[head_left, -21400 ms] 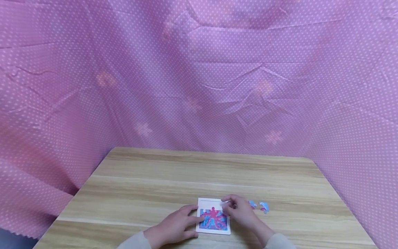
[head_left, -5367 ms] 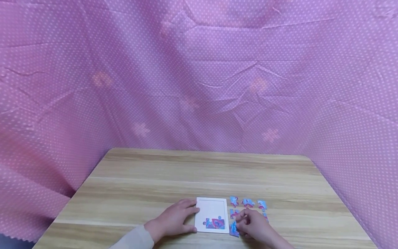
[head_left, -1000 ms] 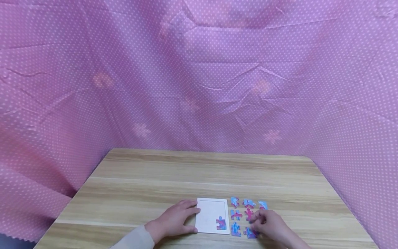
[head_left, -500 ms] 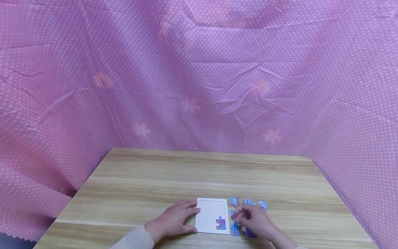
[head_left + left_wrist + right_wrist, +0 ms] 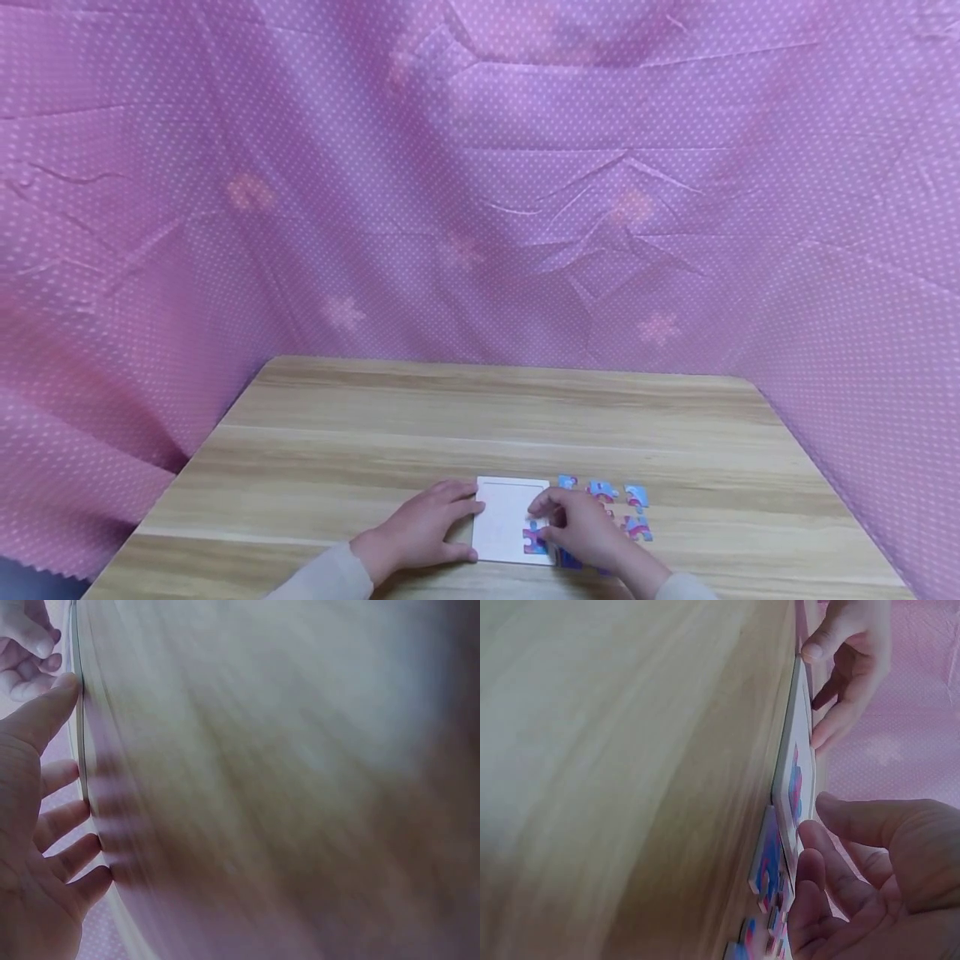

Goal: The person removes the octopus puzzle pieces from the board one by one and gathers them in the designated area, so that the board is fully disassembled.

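Observation:
A white puzzle tray [image 5: 498, 521] lies flat near the front of the table, with one blue and pink jigsaw piece [image 5: 534, 542] in its lower right corner. My left hand [image 5: 420, 525] rests along the tray's left side, its thumb at the near corner and its fingers spread at the edge. Over the tray's right border is my right hand [image 5: 588, 525], fingertips close to that piece. The right wrist view shows this hand's thumb [image 5: 851, 821] apart from its loosely bent fingers, nothing between them.
Several loose jigsaw pieces [image 5: 636, 497] lie in rows right of the tray, partly hidden under my right hand. The wooden table [image 5: 360, 450] is bordered by a pink dotted cloth [image 5: 480, 250] at the back and sides.
My right hand has moved left from the loose pieces to the tray. Since the oldest frame, most pieces have gone from the tray to the table. My left hand stays put.

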Available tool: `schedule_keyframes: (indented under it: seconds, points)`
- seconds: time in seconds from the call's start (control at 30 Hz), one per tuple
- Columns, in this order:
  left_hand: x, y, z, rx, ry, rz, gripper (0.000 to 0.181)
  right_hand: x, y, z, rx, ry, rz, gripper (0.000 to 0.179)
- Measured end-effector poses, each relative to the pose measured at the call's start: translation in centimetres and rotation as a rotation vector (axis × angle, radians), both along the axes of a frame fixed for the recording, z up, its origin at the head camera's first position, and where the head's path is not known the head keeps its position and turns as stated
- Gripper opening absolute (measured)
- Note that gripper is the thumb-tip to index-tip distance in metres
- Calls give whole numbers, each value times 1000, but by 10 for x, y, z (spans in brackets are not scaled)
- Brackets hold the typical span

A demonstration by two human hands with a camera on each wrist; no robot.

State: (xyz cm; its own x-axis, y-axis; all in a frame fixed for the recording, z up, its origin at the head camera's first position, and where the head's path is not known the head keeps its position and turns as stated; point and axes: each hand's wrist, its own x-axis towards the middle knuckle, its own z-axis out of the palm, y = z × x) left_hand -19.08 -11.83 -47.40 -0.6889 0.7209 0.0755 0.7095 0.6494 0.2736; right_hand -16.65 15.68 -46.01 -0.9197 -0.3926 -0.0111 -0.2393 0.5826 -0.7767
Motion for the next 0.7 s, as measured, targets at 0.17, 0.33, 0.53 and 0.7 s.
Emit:
schedule_keyframes:
  seconds: [0.17,0.33,0.53,0.7]
  points:
    - [2,-1,-2,13,23,-7,62,-2,-4,0,28,-29,17,19]
    - [3,1,-1,6,27,-12,61,2,-5,2,8,-42,22,20]
    - [6,1,1,6,37,-15,62,4,-6,3,-65,-47,38,24]
    - [9,0,3,7,29,-9,62,4,-5,4,-75,-59,49,21]
